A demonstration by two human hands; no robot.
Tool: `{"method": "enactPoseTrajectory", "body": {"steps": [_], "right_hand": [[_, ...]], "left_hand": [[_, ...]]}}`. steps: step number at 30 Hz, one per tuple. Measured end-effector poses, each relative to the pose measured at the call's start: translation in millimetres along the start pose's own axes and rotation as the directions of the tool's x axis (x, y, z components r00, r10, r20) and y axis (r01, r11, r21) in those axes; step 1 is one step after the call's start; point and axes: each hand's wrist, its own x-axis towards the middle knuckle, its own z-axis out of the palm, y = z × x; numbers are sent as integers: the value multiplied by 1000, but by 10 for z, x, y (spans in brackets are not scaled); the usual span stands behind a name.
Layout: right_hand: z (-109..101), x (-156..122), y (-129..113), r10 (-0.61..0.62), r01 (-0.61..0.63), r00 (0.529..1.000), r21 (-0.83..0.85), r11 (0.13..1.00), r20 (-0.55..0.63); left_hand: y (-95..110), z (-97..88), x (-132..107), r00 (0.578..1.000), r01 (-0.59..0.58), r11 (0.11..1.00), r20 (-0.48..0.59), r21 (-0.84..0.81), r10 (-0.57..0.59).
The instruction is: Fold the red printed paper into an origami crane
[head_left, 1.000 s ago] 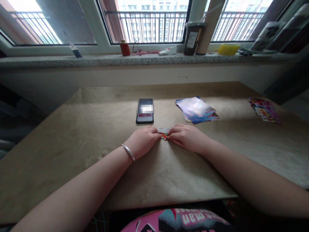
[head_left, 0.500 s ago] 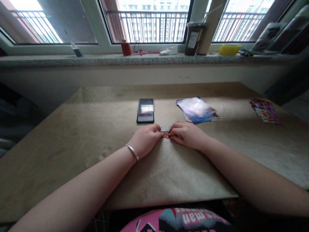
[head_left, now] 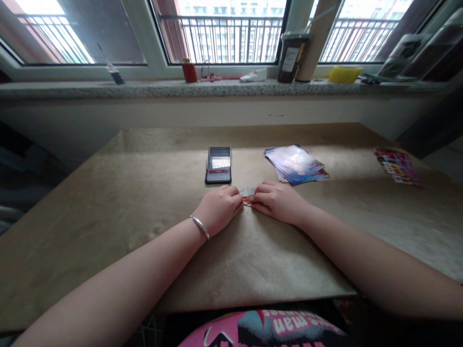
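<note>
Between my hands, flat on the table [head_left: 238, 260], lies a small piece of printed paper [head_left: 247, 198], whitish at the back and red, orange and green at the front. From the left, my left hand [head_left: 221, 207], with a silver bangle at the wrist, is closed on its edge. My right hand [head_left: 277, 201] has its bent fingers closed on the opposite edge. Fingers cover much of the paper, so its full shape is hidden. Just beyond my left hand lies a phone [head_left: 218, 176], its screen partly blurred.
A stack of bluish-purple printed sheets [head_left: 296, 164] lies beyond my right hand. Colourful printed cards [head_left: 396, 166] are at the table's far right. On the windowsill [head_left: 152, 90] stand a red bottle [head_left: 189, 72], a dark lidded container [head_left: 290, 60] and a yellow sponge-like block [head_left: 345, 74].
Both hands have shifted slightly on the small paper, and its front now shows more red between the fingers. The phone and the sheets have stayed put.
</note>
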Motion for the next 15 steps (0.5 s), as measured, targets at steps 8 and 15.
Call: {"method": "enactPoseTrajectory", "body": {"steps": [8,15], "right_hand": [[-18,7,-28,-14,14,1000,-17,1000,11],[-26,13,-41,-43,44,999,-45,998,22]], "left_hand": [[-35,11,-14,998,-47,998,-37,34,48],[-37,7,-13,996,-83,996,-34,15,83]]}}
